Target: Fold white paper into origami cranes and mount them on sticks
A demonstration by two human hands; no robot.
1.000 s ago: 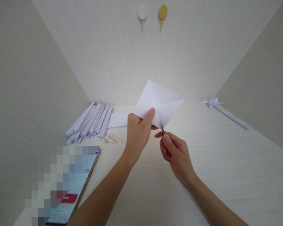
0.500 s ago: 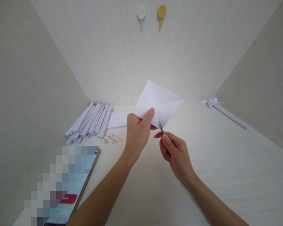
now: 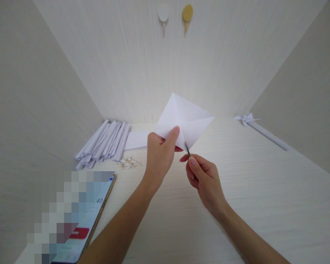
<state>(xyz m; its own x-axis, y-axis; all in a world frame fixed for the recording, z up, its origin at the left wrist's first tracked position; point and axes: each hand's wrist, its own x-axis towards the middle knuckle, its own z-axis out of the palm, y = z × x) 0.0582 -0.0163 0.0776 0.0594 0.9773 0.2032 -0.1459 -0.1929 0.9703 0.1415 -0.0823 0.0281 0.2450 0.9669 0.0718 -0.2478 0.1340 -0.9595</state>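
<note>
A white square of paper [image 3: 185, 113] with diagonal creases is held up over the table, one corner pointing toward me. My left hand [image 3: 161, 156] pinches its lower left side, thumb on top and fingers beneath. In my right hand [image 3: 204, 178] is a pair of scissors [image 3: 188, 149], mostly hidden by the fingers. Their dark blades meet the paper at its near corner, along the crease. Both hands are closed on what they hold.
Rolled white paper tubes [image 3: 104, 143] lie stacked at left, beside flat white paper [image 3: 137, 140] and small cotton-tipped pieces [image 3: 129, 161]. A phone [image 3: 85, 220] lies front left. At right rests a paper pinwheel [image 3: 246, 119] on a paper stick [image 3: 269, 136]. Two hooks [image 3: 187, 14] are on the wall.
The hands, paper and scissors look almost unmoved. The digits on the phone's screen have changed from 39 to 40, and the whole view has shifted very slightly.
</note>
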